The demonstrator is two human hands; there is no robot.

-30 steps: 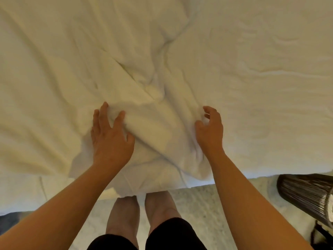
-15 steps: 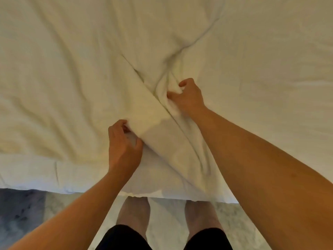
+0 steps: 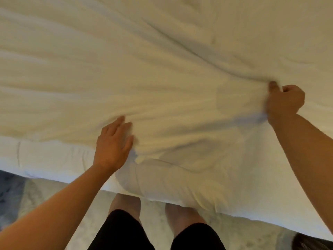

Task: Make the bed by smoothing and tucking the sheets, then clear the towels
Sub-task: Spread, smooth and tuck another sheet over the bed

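A white sheet (image 3: 144,69) covers the whole bed and fills most of the view, with long creases running toward the right. My right hand (image 3: 284,101) grips a bunch of the sheet at the right, fingers curled, and the cloth is drawn taut toward it. My left hand (image 3: 113,143) lies flat on the sheet near the bed's near edge, fingers straight and spread. Below the hands, the sheet's edge (image 3: 171,179) hangs in a rumpled fold over the mattress side. No towels are in view.
I stand at the bed's near edge (image 3: 54,163) with my legs (image 3: 126,204) against it. Pale patterned floor (image 3: 45,195) shows below, with a dark blue patch at the far left. A dark object (image 3: 313,242) sits at the bottom right corner.
My right hand has swept far to the right, pulling the gripped sheet with it, and the central fold has flattened. My left hand let go of the fold and now lies flat.
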